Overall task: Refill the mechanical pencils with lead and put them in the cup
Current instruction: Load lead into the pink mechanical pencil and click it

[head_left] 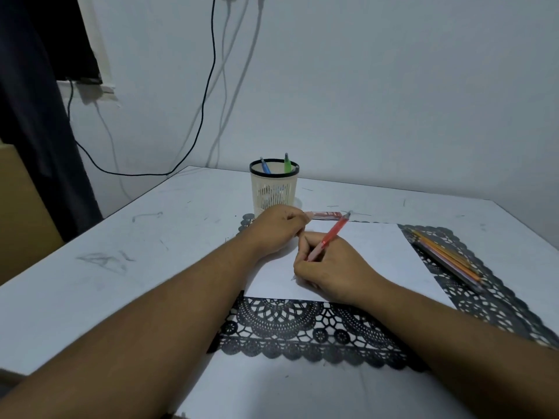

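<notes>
The left hand [276, 229] lies knuckles-up at the far left corner of the sheet of paper [372, 258], its fingers curled under; whether they pinch anything cannot be told from this angle. The right hand [329, 267] grips a red mechanical pencil [331, 234] in a writing hold — tip down on the paper, the capped end tilted up and away toward the right.

At the far left a dark curtain [45, 116] hangs beside the white wall, and a black cable [208, 77] runs down the wall and loops off behind the table [90, 237], whose white top shows grey scuff marks. Behind the left hand stands the cup [273, 189], a cream slotted holder with a black rim, just beyond the edge of the black lace mat [302, 325]. Two mechanical pencils stand in it: a blue one [265, 166] leaning left and a green one [287, 163] nearly upright.

Just right of the left hand's knuckles lies a small red lead case [325, 215], flat on the table beside the paper's far edge. The paper rests on the mat. Further right, on the mat's right border, a bundle of pencils [444, 257] — orange and yellow among them — lies well apart from the hands.
</notes>
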`<state>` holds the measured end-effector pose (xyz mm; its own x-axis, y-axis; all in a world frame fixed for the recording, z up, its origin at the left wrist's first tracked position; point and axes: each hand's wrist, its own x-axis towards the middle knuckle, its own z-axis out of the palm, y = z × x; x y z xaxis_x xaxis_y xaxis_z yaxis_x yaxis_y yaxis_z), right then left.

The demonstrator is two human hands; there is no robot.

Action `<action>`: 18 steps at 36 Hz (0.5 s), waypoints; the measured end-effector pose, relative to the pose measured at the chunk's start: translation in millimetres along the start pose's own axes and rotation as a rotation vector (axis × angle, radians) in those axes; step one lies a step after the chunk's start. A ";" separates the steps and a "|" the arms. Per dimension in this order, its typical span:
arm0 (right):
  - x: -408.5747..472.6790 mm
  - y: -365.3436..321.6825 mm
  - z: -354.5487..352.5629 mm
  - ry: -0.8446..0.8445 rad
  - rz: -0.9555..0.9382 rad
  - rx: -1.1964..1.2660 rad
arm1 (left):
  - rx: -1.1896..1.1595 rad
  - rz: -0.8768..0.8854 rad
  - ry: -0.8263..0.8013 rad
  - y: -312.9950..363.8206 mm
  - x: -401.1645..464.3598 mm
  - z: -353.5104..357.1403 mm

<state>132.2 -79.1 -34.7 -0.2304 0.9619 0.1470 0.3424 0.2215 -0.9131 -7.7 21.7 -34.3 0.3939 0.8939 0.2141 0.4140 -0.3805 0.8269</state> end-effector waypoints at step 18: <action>-1.5 0.8 1.3 0.036 0.001 -0.033 | 0.043 0.015 -0.032 -0.1 -3.1 -0.4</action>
<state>131.6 -80.6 -36.1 -0.1976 0.9671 0.1602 0.3725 0.2253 -0.9003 -9.3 19.1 -34.8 0.4263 0.8801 0.2092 0.4422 -0.4045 0.8005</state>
